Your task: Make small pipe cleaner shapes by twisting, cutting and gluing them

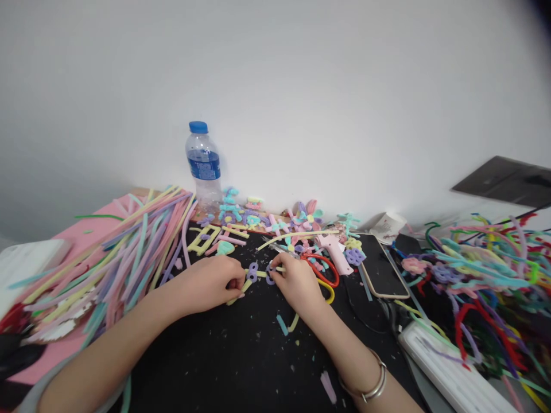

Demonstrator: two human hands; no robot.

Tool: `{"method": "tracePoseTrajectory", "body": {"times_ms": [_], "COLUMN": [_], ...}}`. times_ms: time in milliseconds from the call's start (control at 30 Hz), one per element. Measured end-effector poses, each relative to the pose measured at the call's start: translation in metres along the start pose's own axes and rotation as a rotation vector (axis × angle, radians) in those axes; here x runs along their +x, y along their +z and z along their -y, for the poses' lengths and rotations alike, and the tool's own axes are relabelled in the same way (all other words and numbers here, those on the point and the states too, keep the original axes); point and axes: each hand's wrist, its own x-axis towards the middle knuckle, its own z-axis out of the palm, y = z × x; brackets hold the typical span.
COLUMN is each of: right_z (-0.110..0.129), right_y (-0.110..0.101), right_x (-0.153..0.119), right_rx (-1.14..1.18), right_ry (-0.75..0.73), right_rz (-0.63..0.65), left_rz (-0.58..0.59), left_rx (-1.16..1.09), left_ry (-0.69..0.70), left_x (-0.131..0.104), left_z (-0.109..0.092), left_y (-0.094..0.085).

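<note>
Low over the black tabletop, both hands are at a small pipe-cleaner piece made of yellow strips (261, 274) with purple loops (253, 272). My left hand (215, 282) is closed, thumb and fingers pinched at the yellow strip on the left end. At the other end, my right hand (299, 287) pinches around a second purple loop, which its fingers partly cover. Beyond the right hand lie scissors (329, 269) with red and yellow handles. A pale pink glue gun (336, 252) rests behind them. Short blue (282, 325) and yellow offcuts lie below the right hand.
Long pastel pipe cleaners (142, 246) are heaped at left. A water bottle (204, 166) stands against the wall, beside finished pipe-cleaner shapes (305, 215). At right are a phone (383, 267), a white power strip (451, 367) and a tangle of coloured pipe cleaners (482, 269).
</note>
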Motion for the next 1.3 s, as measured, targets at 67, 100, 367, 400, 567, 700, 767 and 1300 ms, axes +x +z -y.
{"method": "tracePoseTrajectory", "body": {"times_ms": [67,100,367,400,567,700,767,1300], "right_z": [0.0,-0.001,-0.003,-0.004,-0.009,-0.009,-0.006,-0.007], "right_y": [0.001,0.001,-0.003,-0.005,-0.016,-0.026,-0.027,0.001], "right_x": [0.0,-0.001,-0.004,-0.004,-0.001,-0.004,-0.009,-0.038], "right_rx": [0.001,0.003,0.207,0.269,0.721,0.981,1.048,1.207], "right_ry": [-0.004,-0.004,-0.028,-0.035,0.008,0.04,0.046,0.014], "right_rz": [-0.02,-0.028,-0.108,-0.125,-0.269,-0.367,-0.374,0.023], "left_rz": [0.002,0.002,-0.012,-0.032,-0.257,-0.449,-0.416,-0.37], "left_rx": [0.004,0.006,0.081,0.1,0.169,-0.029,-0.299,-1.343], "left_ry": [0.008,0.012,-0.021,-0.034,-0.035,-0.045,-0.091,-0.183], "left_x": [0.0,0.0,-0.001,-0.001,-0.002,0.0,0.003,0.012], "left_z": [0.0,0.0,-0.004,-0.005,-0.008,-0.013,-0.019,-0.035], "left_y": [0.001,0.001,-0.004,-0.005,-0.01,-0.007,0.001,0.048]}}
